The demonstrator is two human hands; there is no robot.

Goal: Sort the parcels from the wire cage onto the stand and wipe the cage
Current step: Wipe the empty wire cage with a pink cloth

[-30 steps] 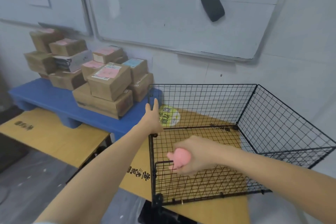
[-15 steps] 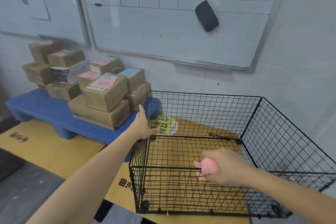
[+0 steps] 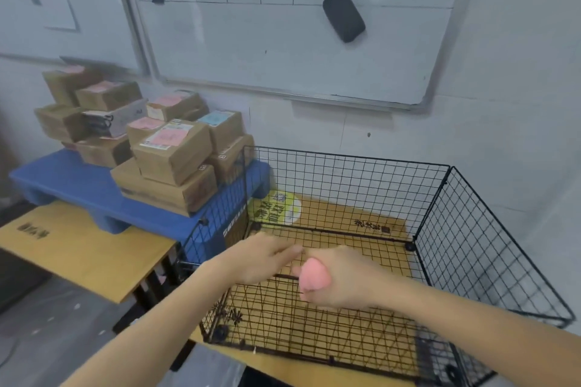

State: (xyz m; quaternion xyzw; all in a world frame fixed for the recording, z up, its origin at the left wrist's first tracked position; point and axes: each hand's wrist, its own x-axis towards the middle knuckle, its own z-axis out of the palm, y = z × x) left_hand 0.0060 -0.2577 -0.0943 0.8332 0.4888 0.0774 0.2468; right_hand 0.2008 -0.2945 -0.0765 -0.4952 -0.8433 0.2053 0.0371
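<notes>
Now, itemised. Parcels (image 3: 171, 151): stacked on the blue stand (image 3: 72, 179), ten o'clock. Left hand (image 3: 264, 258): fingers straight, holding nothing; it has left the cage's far corner and come to the front rim, six o'clock. Pink cloth (image 3: 314, 275): bunched in the right hand (image 3: 345, 283), fist closed round it, at that rim. Wire cage (image 3: 471, 229): four o'clock, no parcels inside. Sorting looks done; wiping appears under way.

Nothing legible to us: blurred black print on cardboard (image 3: 81, 258), smeared labels (image 3: 166, 137) on parcels (image 3: 176, 163), one round yellow sticker (image 3: 278, 207).
</notes>
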